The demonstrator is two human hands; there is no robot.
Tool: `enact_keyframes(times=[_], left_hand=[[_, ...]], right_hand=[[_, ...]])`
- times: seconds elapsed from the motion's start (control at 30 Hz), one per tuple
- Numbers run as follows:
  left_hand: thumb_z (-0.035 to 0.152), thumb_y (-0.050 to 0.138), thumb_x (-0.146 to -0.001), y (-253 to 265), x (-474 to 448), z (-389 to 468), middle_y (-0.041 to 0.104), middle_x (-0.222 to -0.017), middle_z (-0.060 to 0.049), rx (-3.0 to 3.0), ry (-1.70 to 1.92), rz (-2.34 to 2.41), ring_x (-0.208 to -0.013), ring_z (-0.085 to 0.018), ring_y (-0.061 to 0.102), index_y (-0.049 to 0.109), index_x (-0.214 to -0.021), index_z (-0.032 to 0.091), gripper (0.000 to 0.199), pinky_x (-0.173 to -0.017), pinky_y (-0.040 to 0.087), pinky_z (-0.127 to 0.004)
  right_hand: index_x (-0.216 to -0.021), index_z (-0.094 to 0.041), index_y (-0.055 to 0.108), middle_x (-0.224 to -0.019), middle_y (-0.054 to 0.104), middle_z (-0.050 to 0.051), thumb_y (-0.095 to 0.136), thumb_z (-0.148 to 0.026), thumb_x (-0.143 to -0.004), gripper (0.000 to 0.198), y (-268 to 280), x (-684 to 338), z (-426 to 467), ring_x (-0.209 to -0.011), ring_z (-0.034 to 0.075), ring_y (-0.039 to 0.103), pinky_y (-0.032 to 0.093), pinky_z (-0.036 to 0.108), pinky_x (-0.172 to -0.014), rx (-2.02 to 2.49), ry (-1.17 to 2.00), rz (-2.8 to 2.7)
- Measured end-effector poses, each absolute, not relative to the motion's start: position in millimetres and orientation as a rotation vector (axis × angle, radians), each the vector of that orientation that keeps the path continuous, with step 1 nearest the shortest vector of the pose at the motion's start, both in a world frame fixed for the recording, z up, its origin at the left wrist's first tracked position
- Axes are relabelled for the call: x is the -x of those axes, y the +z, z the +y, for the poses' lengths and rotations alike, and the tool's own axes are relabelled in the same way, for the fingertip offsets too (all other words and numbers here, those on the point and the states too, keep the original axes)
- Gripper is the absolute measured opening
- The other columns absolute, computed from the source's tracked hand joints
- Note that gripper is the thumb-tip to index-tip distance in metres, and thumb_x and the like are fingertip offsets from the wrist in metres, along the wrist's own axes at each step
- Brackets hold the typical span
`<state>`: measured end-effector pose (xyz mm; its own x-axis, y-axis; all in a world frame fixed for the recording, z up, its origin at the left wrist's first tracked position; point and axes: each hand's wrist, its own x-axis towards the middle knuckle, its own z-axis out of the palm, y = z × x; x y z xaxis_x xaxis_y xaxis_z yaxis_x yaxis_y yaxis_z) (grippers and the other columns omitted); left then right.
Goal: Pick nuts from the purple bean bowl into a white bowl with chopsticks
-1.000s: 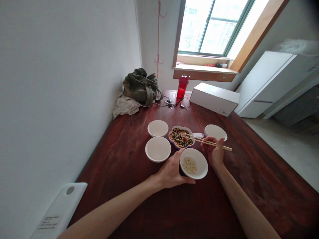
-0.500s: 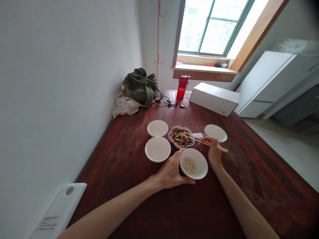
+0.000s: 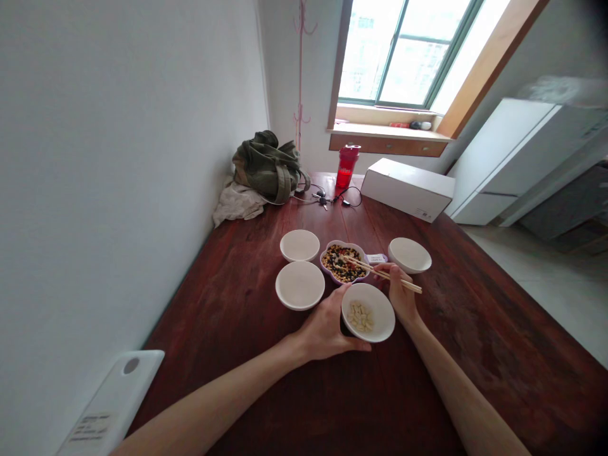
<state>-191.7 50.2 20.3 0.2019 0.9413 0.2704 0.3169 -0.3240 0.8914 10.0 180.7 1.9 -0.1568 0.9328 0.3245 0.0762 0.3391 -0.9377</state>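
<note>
The table point(image 3: 266, 380) is made of dark red-brown wood with long visible grain and a slightly glossy finish. On it stand round white bowls, smooth and probably ceramic. The nearest white bowl point(image 3: 368, 312) holds a small heap of pale, flat seeds point(image 3: 360, 316). The left hand point(image 3: 327, 329) is wrapped around the left side of this bowl, with the thumb under its near rim, so the hand is closed on it. The right hand point(image 3: 399, 295) is just beside the bowl's right rim and grips a pair of thin, light wooden chopsticks point(image 3: 382, 273). Their tips reach into the purple flower-shaped dish point(image 3: 342, 262), which lies just behind the held bowl and is full of mixed beans in black, yellow and red. Whether a bean is caught between the tips is too small to tell.

Two empty white bowls point(image 3: 300, 285) stand to the left of the purple dish, and one more shallow bowl point(image 3: 410, 254) stands to its right, near the right edge of the table. At the far edge lie a crumpled olive green bag point(image 3: 268, 164), a red plastic bottle point(image 3: 346, 166), some black cables and a long white cardboard box point(image 3: 408, 188). The left edge of the table touches a plain white wall. Behind the far edge there is a window point(image 3: 408, 50) with a green frame and a wooden sill.
</note>
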Motion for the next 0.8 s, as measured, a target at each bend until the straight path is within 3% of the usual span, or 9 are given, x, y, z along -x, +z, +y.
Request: enact_keyframes(times=[0.8], left_hand=[[0.051, 0.097, -0.057, 19.0, 191.5, 50.3, 0.045, -0.156, -0.017, -1.776, 1.124, 1.182, -0.145, -0.039, 0.043, 0.026, -0.16, 0.023, 0.129, -0.124, 0.032, -0.056]], right_hand=[[-0.092, -0.022, 0.07, -0.077, 0.07, 0.004, 0.034, -0.072, -0.099, 0.062, -0.7, -12.4, 185.9, -0.061, 0.016, 0.061, 0.049, 0.028, -0.055, 0.897, 1.241, -1.345]])
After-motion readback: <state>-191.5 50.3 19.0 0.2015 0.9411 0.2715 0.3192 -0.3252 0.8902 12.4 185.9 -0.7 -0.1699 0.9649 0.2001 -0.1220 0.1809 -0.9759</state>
